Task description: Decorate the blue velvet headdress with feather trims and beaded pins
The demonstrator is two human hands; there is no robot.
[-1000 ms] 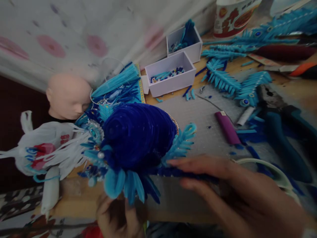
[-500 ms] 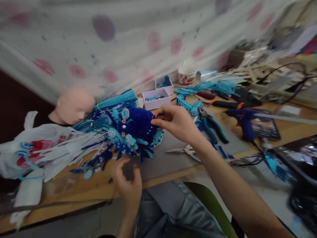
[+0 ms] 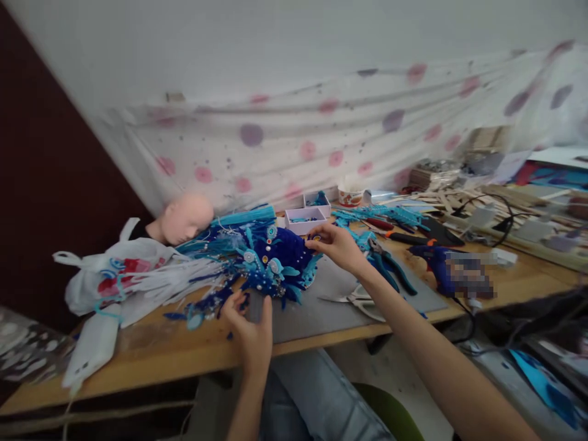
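A dark blue velvet headdress (image 3: 285, 245), trimmed with turquoise petals, pearls and round jewelled ornaments, lies on a grey mat (image 3: 294, 318). My right hand (image 3: 337, 245) is at its right edge, thumb and forefinger pinched on a small dark ornament with a gold centre (image 3: 316, 237). Those fingertips meet or nearly meet the velvet; which of the two I cannot tell. My left hand (image 3: 252, 337) stays just below the headdress's front edge, thumb and fingers apart, with nothing visible in it. Blue beaded tassels (image 3: 209, 304) spread left of the headdress.
Scissors (image 3: 361, 299), pliers (image 3: 390, 266) and a blue glue gun (image 3: 436, 266) lie to the right. Behind stand small white boxes (image 3: 305, 228) and a paper cup (image 3: 350, 195). A mannequin head (image 3: 187, 217), plastic bag (image 3: 92, 285) and white power bank (image 3: 92, 346) occupy the left.
The view has tilted up, showing more wall, so the table things look smaller. My left hand's thumb and fingers are spread wider. My right hand keeps its pinch at the headdress's edge.
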